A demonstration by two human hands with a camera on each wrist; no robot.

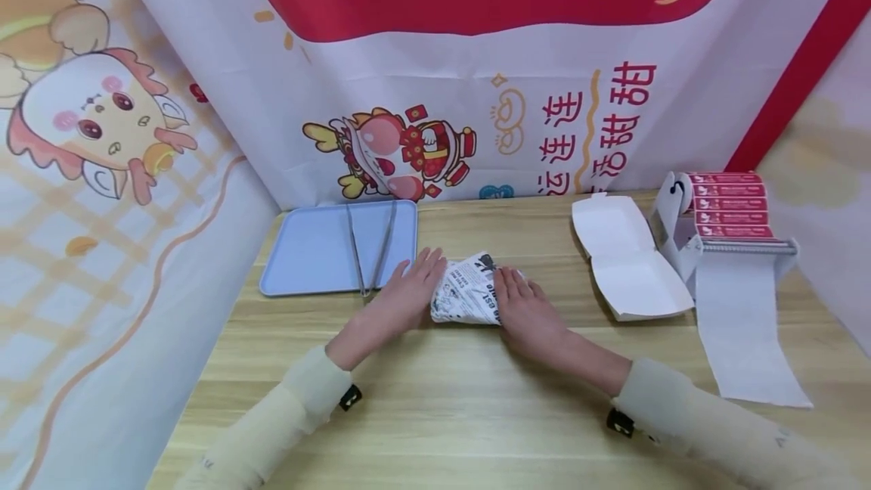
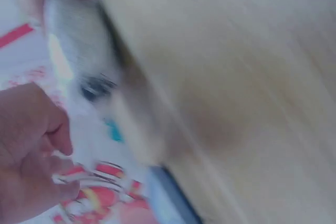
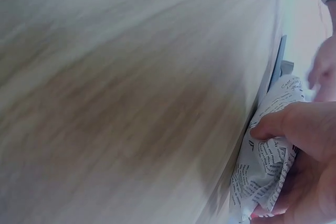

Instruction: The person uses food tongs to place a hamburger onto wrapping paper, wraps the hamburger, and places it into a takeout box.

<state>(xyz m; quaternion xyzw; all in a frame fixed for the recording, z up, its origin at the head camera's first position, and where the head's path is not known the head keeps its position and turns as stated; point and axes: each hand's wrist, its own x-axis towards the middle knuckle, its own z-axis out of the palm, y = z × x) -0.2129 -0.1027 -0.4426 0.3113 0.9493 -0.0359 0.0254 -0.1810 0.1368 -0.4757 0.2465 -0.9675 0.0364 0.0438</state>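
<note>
A packet wrapped in black-and-white printed paper (image 1: 466,293) lies on the wooden table between my two hands. My right hand (image 1: 534,320) holds its right end; in the right wrist view the thumb lies along the near side of the packet (image 3: 262,166) and the other fingers reach behind it. My left hand (image 1: 404,293) is by the packet's left end, fingers extended in the head view. The left wrist view is blurred, but there the left hand (image 2: 31,150) stands apart from the packet (image 2: 79,40), with a gap between them.
At the back left is a light blue tray (image 1: 306,252) with metal tongs (image 1: 357,255) lying on it. An open white paper box (image 1: 636,278) sits at the right, beside a dispenser with a roll of red labels (image 1: 731,203) and a trailing white strip (image 1: 748,339).
</note>
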